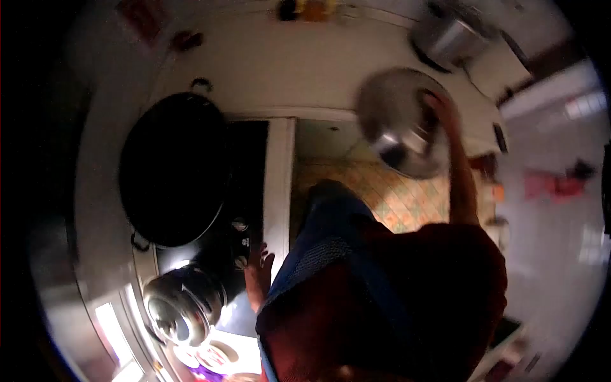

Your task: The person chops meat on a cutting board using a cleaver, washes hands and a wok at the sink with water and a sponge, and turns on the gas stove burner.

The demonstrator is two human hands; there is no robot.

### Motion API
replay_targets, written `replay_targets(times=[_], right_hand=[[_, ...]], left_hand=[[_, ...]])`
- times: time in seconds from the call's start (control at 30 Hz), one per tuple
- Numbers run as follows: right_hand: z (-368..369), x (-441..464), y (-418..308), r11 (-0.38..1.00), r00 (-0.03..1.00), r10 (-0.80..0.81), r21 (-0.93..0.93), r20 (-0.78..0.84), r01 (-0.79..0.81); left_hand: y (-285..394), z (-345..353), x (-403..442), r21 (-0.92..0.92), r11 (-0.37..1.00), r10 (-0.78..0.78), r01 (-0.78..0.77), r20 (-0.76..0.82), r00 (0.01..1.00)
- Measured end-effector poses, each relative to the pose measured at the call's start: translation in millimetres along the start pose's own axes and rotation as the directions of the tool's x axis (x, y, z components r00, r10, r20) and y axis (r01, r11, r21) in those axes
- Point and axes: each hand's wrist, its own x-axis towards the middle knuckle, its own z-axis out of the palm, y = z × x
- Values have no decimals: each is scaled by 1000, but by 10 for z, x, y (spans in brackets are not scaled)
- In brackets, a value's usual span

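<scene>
At two o'clock of the view, the right hand [438,104] is holding its fingers bent, a little blurred, while the bare right forearm [463,184] is pointing almost to twelve. At seven o'clock, the left hand [257,275] is showing loosely parted fingers, which are pointing also to twelve.

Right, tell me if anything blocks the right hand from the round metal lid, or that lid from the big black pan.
Nothing visible does. The right hand is on the round metal lid, and I see nothing standing between it and the big black pan along the pale counter, though the picture is blurred.
</scene>
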Motion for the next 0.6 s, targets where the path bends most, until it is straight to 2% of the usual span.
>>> replay_targets(times=[0.03, 0.1, 0.17, 0.23, 0.3, 0.43, 0.5, 0.57, 0.6], right_hand=[[-13, -10, 312, 996, 999, 35, -82, 10, -34], [-7, 3, 822, 980, 993, 108, -173, 56, -97], [14, 154, 1248, 959, 980, 176, -243, 95, -148], [47, 342, 1365, 938, 964, 237, -289, 123, -193], [63, 554, 1397, 915, 949, 292, -323, 120, -241], [-14, 1060, 1380, 908, 936, 340, -288, 87, -304], [62, 1364, 1118, 944, 947, 311, -144, 83, -298], [288, 1679, 621, 965, 963, 227, 101, 148, -243], [540, 1821, 211, 949, 962, 136, 248, 238, -195]], left_hand=[[16, 33, 115, -113, 992, 46, -49, -27, 999], [130, 59, 329, 146, 964, 234, -224, -58, 970], [363, 32, 603, 228, 896, 395, -381, -19, 918], [860, -71, 748, 220, 935, 297, -278, -60, 953], [940, -114, 1023, 252, 901, 392, -352, -130, 911], [1308, -470, 1300, 265, 941, 275, -211, -233, 933], [1314, -710, 1424, 401, 887, 421, -229, -498, 758], [1377, -1164, 1433, 367, 929, 210, 56, -644, 735], [1253, -1402, 1484, 395, 898, 182, 193, -733, 655]])
